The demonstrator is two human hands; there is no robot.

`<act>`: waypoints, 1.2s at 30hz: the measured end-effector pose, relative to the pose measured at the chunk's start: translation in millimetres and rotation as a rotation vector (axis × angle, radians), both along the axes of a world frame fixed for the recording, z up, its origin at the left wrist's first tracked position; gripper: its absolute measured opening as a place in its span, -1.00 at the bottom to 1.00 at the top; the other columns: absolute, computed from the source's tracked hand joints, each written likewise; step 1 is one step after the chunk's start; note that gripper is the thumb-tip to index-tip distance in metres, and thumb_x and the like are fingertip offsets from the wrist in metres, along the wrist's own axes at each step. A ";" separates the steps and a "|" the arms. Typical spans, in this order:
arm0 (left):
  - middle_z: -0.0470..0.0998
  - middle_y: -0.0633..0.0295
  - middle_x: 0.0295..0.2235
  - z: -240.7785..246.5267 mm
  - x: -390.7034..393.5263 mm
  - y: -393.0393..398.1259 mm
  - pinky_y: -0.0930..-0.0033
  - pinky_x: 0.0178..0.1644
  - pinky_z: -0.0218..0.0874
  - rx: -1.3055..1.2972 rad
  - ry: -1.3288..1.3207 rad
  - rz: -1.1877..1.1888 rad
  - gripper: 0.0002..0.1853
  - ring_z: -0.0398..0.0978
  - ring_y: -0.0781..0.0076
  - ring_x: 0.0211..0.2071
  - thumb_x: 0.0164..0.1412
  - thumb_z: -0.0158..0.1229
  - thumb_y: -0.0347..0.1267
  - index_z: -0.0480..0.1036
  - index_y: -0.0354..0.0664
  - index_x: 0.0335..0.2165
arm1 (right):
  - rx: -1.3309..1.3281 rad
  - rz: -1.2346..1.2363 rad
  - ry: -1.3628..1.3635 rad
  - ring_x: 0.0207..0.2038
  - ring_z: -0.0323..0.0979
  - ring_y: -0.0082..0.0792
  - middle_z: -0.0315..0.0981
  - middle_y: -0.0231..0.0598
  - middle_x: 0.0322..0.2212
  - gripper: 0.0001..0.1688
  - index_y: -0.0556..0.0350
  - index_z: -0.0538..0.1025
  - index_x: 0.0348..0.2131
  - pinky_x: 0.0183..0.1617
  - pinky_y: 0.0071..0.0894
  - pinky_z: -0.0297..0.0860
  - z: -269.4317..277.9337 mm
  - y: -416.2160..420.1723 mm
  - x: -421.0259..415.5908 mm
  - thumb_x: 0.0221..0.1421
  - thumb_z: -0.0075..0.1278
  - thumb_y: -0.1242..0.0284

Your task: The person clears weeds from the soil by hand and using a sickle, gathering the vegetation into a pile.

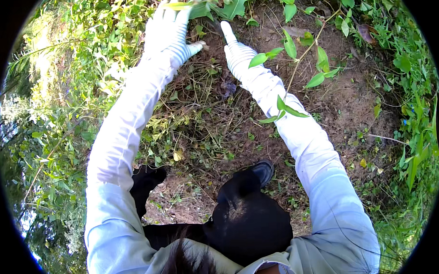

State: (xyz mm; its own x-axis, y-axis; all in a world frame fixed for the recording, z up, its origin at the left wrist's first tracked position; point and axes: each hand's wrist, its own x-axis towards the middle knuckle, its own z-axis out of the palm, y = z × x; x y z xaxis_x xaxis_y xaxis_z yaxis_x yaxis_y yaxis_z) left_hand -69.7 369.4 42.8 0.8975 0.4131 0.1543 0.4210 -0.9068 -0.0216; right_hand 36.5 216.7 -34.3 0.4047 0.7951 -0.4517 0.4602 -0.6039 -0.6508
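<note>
Both of my hands wear pale striped gloves and reach forward to low plants at the top of the head view. My left hand (170, 31) is spread beside green leaves, its thumb apart from its fingers and near a small dry leaf or stem piece. My right hand (236, 47) is closed around a dark, narrow tool (216, 27), seen only in part; its far end runs under a broad lobed leaf (236, 4). Bare soil and cut or dry stems (207, 112) lie between my forearms.
A thin leafy branch (303, 56) hangs over my right forearm. Dense green weeds (418, 130) stand at the right, leafy shrubs (61, 171) at the left. My shoe (264, 172) and dark-clothed legs rest on the brown soil below.
</note>
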 end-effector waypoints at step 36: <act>0.24 -0.09 -0.04 52.8 -100.5 -93.8 0.07 -0.06 0.18 -0.681 1.122 0.012 -0.06 0.24 -0.04 -0.03 -0.31 0.31 0.01 0.15 -0.12 0.05 | -0.034 -0.084 0.086 -0.48 0.39 -0.29 0.35 -0.02 -0.20 -0.24 -0.17 -0.20 0.22 -0.39 -0.31 0.31 -20.6 -164.1 -58.0 0.12 -0.28 0.50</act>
